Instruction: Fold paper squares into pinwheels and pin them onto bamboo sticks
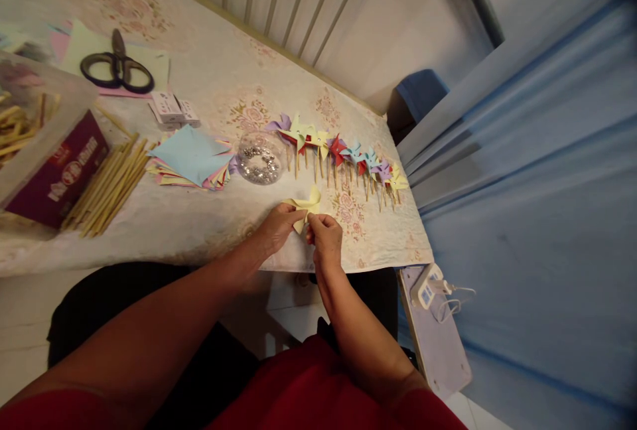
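Note:
Near the table's front edge, both hands are closed on a yellow paper pinwheel [312, 200] with curled blades. My left hand [280, 225] pinches its left side. The fingers of my right hand [326, 234] press at its lower right, close to the middle; whether they also hold a pin or something else small is hidden. Just beyond the hands is a round clear dish [259, 158] of shiny metal pins. A stack of coloured paper squares [192, 156], blue on top, lies left of the dish. Finished pinwheels on sticks [338, 151] lie in a row to the right.
Thin wooden sticks [109, 184] lie beside a plastic tub [54, 171] at the left. Black-handled scissors [118, 70] rest on paper sheets, near small white boxes [172, 109]. A power strip [426, 286] sits on a stool [442, 350] by the blue curtain [522, 217].

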### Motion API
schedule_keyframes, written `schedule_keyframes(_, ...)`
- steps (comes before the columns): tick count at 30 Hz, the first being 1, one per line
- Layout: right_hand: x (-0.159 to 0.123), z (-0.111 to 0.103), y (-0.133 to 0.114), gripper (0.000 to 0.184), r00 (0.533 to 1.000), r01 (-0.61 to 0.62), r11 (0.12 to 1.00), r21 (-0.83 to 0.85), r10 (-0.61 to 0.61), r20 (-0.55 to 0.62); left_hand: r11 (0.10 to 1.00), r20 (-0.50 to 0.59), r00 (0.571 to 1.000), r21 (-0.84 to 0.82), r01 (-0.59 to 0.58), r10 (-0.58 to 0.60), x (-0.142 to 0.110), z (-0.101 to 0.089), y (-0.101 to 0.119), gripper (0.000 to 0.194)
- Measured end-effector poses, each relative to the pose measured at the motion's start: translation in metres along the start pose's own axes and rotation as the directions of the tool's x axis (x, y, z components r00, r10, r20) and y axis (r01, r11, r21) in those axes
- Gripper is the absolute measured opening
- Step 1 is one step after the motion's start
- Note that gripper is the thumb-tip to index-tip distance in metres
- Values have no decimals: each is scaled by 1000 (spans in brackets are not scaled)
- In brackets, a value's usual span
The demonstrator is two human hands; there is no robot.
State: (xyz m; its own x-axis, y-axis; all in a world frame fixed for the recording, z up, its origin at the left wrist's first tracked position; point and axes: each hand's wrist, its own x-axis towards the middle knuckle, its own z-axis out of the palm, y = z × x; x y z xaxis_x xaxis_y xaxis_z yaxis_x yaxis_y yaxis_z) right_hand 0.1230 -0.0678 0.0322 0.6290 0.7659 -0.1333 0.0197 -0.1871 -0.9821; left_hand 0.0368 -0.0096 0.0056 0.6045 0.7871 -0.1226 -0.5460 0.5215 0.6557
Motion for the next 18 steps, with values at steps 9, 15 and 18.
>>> schedule_keyframes(9, 0, 1, 1, 27, 1000, 6, 1000, -2, -6, -4, 999, -6, 1000, 19, 26, -25, 2, -2, -2, 15)
schedule_keyframes(15, 1, 3, 0, 26, 999, -13, 1000, 4, 13, -32, 1000, -13, 1000, -17, 26, -26, 1, -3, -2, 16)
schedule_keyframes(18, 2, 3, 1, 26, 999, -2, 1000, -1, 2, -41, 999, 19, 999, -23, 49, -48, 1, -3, -1, 19)
